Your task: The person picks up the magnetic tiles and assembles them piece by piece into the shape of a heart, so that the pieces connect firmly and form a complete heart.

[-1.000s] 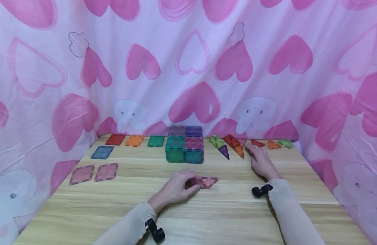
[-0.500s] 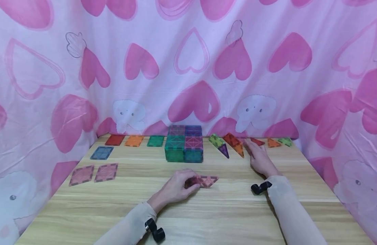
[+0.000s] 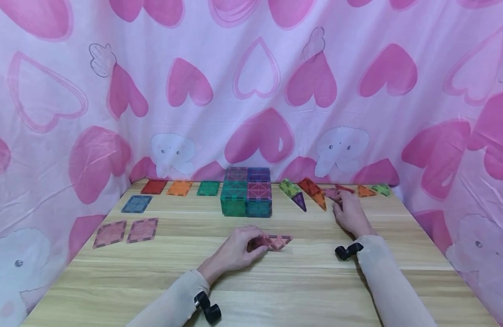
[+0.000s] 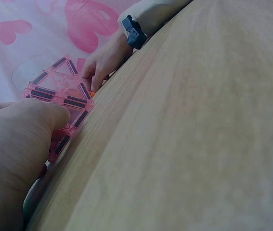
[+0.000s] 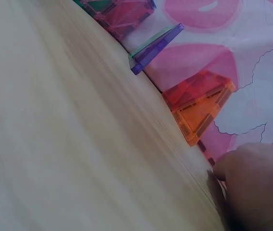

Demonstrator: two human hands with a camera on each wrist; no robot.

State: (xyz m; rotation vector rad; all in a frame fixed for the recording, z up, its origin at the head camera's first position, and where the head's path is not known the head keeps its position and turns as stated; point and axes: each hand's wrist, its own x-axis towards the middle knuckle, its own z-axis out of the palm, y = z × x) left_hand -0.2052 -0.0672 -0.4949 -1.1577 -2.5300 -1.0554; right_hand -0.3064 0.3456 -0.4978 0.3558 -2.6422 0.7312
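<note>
My left hand [image 3: 237, 250] holds a small build of pink magnetic tiles [image 3: 278, 242] low over the middle of the table. In the left wrist view the thumb lies across these joined tiles [image 4: 61, 91], and dark magnet strips line their edges. At the back right, my right hand [image 3: 351, 214] pinches a pink magnetic tile [image 3: 330, 193] lying on the tabletop. A red triangle tile [image 3: 343, 188] is just behind those fingers. In the right wrist view the hand [image 5: 256, 185] hides most of the pink tile [image 5: 206, 151].
A block of coloured tiles [image 3: 246, 193] stands at back centre. Right of it are a green-and-purple piece [image 3: 293, 194] and a red-and-orange piece [image 3: 313, 194]. An orange triangle [image 3: 365, 191] and a green one [image 3: 381, 190] lie farther right. Pink squares [image 3: 142, 230] and a blue square [image 3: 136, 204] lie left.
The right hand's fingers have drawn in from a straighter reach, and more of the pink tile beneath them shows. The left hand has kept its place with its tiles.
</note>
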